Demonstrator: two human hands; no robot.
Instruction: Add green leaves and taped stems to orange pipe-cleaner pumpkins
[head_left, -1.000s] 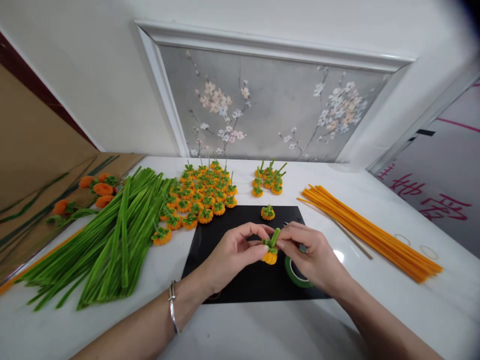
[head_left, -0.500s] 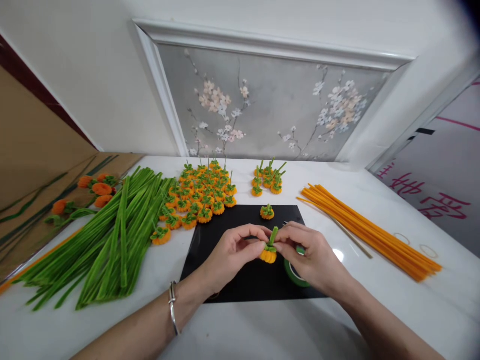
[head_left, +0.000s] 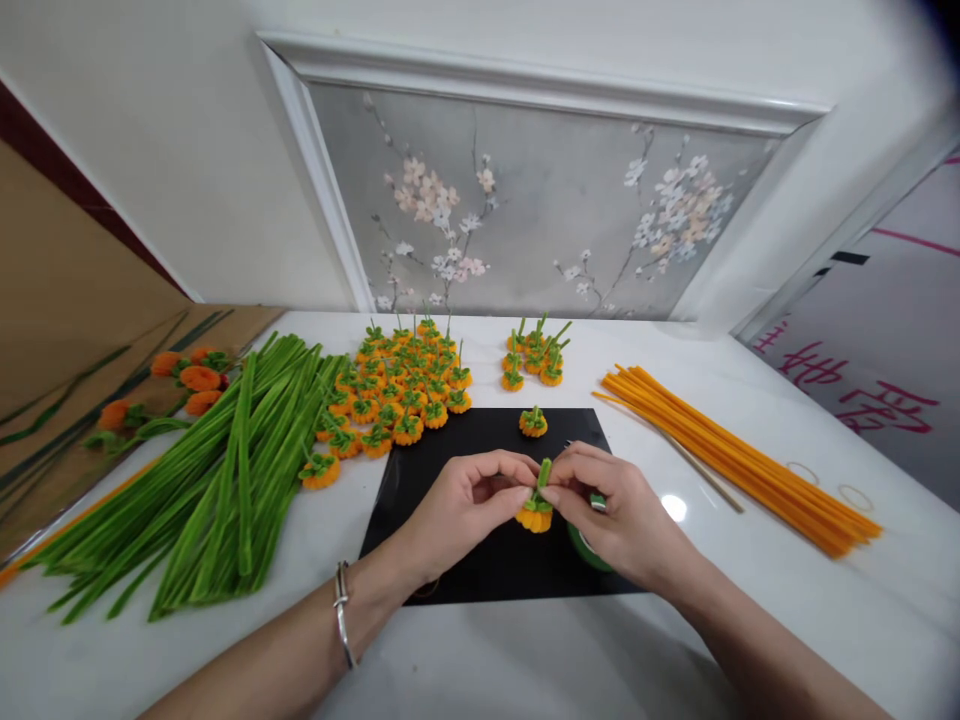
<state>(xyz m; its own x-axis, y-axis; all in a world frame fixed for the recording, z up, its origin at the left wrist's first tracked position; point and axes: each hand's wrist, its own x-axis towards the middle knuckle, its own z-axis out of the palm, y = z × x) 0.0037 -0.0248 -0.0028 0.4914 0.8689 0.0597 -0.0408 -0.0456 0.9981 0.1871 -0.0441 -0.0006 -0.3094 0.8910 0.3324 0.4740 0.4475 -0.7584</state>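
Observation:
Between my two hands is a small pipe-cleaner pumpkin (head_left: 534, 518), orange below with green leaves and a green stem on top. My left hand (head_left: 476, 505) pinches its green top from the left, thumb and forefinger closed. From the right, my right hand (head_left: 611, 500) pinches the same green part near the stem. Both are over a black mat (head_left: 480, 565). Partly hidden under my right hand lies a roll of green tape (head_left: 589, 552). Another finished-looking pumpkin (head_left: 533, 423) sits at the mat's back edge.
Green pipe cleaners (head_left: 217, 480) lie in a big pile on the left. Many small pumpkins (head_left: 405, 385) crowd behind the mat, with a smaller group (head_left: 534, 360) further right. Orange pipe cleaners (head_left: 742, 460) and a thin stick (head_left: 701, 472) lie at right. Orange flowers (head_left: 200, 380) rest far left.
My right fingertips have shifted slightly left and closer to the stem of the pumpkin. Both hands keep their pinch on it; the view has moved a little.

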